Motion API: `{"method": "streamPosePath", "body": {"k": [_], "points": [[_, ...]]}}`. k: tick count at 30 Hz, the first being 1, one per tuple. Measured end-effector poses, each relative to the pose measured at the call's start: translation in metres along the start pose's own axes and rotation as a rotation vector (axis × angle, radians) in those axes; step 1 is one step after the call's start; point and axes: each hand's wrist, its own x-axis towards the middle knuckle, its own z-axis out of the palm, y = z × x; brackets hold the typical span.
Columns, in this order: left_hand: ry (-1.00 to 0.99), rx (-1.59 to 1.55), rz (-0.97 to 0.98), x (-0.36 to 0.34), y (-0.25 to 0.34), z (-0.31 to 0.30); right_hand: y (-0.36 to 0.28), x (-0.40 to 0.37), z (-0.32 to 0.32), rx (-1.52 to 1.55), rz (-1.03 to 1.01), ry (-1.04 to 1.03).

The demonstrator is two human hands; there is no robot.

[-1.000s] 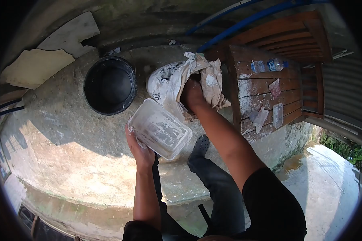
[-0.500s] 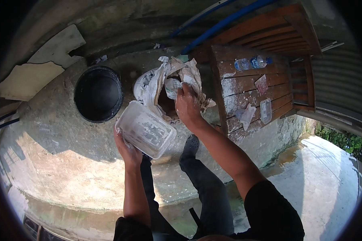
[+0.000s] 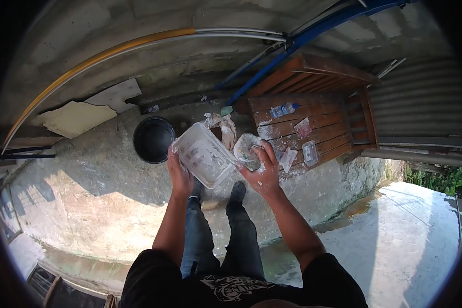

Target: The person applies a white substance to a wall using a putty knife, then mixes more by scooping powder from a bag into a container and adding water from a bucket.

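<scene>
Right hand point(image 3: 264, 175) now out of sack point(image 3: 224, 128), cup point(image 3: 245, 147) beside container point(image 3: 203, 154)

A: Underfoot?
B: Rough concrete floor point(image 3: 102, 205), sunlit in front, shaded toward the wall.
A: And behind?
B: Grey block wall point(image 3: 154, 61), stained; yellow pipe point(image 3: 87, 64) arcing across, blue pipe point(image 3: 313, 33) slanting down to the right.
A: Furniture?
B: Slatted wooden bench point(image 3: 336, 113) against the wall, dusted white; corrugated sheet point(image 3: 421, 102) beside, broken slabs point(image 3: 74, 117) leaning at left.
</scene>
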Motion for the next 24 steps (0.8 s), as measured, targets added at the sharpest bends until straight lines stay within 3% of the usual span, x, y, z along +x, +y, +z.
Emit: {"method": "streamPosePath", "body": {"k": [7,13,18,22,24], "points": [[-0.181,0.083,0.127,-0.035,0.103,0.121,-0.125,0.039,-0.140,0.008,-0.034,0.083],[-0.262,0.163,0.033,-0.087,0.172,0.196,-0.188,0.060,-0.211,-0.005,0.000,0.060],[-0.369,0.205,0.047,-0.103,0.194,0.221,-0.217,0.067,-0.260,0.010,0.214,-0.249],[-0.426,0.204,0.013,-0.125,0.209,0.238,-0.218,0.071,-0.270,-0.072,0.106,-0.164],[-0.430,0.217,0.012,-0.129,0.210,0.240,-0.227,0.073,-0.281,-0.056,0.086,-0.389]]}}
